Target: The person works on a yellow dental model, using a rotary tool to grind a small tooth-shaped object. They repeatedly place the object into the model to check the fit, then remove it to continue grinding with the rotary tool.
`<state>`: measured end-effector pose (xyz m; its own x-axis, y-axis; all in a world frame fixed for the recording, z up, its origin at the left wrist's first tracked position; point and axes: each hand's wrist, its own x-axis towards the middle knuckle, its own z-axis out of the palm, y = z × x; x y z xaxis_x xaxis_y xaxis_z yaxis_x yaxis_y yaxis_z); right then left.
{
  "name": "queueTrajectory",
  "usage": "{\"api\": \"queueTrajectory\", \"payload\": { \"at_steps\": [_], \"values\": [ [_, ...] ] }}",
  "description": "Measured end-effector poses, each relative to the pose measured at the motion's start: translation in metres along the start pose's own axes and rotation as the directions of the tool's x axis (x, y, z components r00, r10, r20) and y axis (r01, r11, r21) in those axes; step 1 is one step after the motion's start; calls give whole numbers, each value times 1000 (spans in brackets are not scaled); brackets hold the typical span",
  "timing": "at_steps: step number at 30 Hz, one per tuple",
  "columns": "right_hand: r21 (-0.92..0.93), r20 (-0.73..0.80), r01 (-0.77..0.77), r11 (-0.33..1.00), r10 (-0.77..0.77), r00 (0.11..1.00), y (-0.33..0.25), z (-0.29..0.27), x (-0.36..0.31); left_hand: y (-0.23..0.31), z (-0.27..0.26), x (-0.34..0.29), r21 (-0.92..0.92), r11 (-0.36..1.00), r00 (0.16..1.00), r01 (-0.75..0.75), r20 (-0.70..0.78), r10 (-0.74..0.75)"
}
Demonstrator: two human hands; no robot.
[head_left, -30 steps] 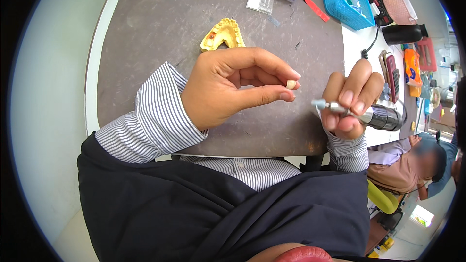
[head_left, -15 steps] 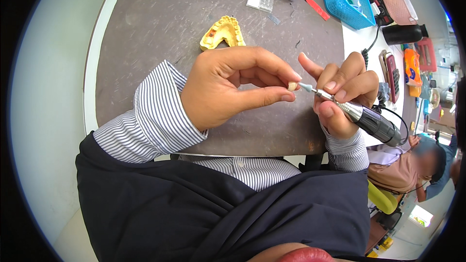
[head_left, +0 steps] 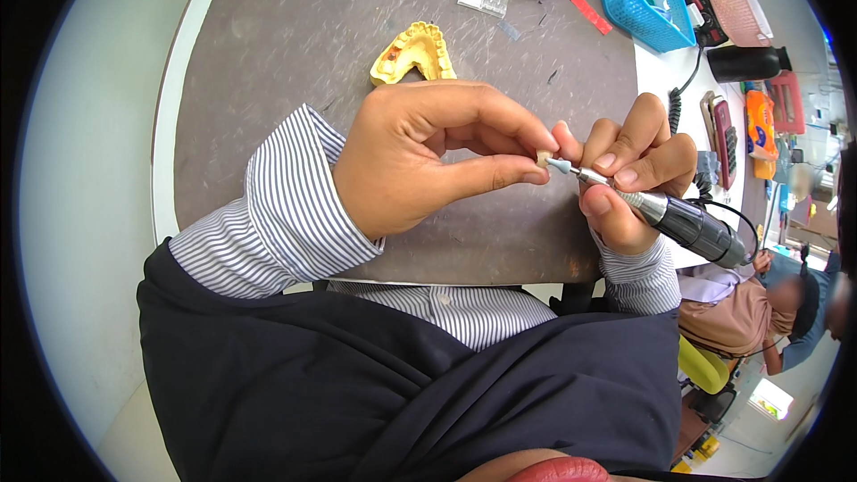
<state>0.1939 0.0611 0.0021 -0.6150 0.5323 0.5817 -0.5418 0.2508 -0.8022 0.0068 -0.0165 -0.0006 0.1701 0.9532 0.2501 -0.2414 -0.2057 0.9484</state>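
Two near-closed grips above the table [head_left: 295, 54], left hand [head_left: 402, 152] pinching the small cream piece [head_left: 542, 158], right hand [head_left: 641, 170] curled round the rotary handpiece [head_left: 696, 232], probably work best braced together, blue tip [head_left: 560, 165] pressing lightly.

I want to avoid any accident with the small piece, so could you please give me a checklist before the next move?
1. Tooth-like piece secured: ok, pinched in the left hand.
2. Rotary handpiece gripped: ok, in the right hand.
3. Left-hand fingers well away from the blue tip: not ok, they are very close.
4. Tip stopped: cannot tell from a still picture.
5. Yellow dental model away from the tip: ok, on the table beyond the left hand.
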Motion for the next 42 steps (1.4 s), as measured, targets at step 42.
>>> {"api": "queueTrajectory", "payload": {
  "at_steps": [42],
  "values": [
    [27, -2, -9, 1000, 9, 1000, 1, -1, -3, 0, 0, 3, 117, 992, 998, -54, 18, 52]
  ]
}}
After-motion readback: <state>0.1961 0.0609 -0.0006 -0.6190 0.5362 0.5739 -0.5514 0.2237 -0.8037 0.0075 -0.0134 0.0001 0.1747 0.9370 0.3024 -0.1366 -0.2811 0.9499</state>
